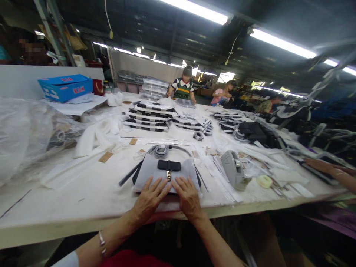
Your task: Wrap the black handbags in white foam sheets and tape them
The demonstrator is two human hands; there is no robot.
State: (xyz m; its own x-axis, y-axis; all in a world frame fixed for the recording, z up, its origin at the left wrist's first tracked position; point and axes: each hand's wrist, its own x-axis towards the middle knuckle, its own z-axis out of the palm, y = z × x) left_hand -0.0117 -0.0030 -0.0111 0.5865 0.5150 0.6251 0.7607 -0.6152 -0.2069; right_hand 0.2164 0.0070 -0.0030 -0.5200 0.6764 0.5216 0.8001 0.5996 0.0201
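A handbag point(147, 168) lies on the white table in front of me, its front covered by a pale wrapping sheet. Its black flap tab point(168, 165) and gold clasp point(169, 175) show through in the middle. My left hand point(151, 195) rests on the lower left of the bag, fingers stretched out. On the lower right lies my right hand point(187, 194), also flat with fingers spread, close to the left one. Behind the bag its handle curves up, beside a wrapped coiled strap point(161, 151).
A tape dispenser point(233, 170) stands to the right, near a tape roll point(264, 181). Stacked wrapped bags point(151, 116) lie farther back. Plastic film point(25, 137) and a blue box point(65, 88) are at left. A co-worker's hand point(319, 165) reaches in at right.
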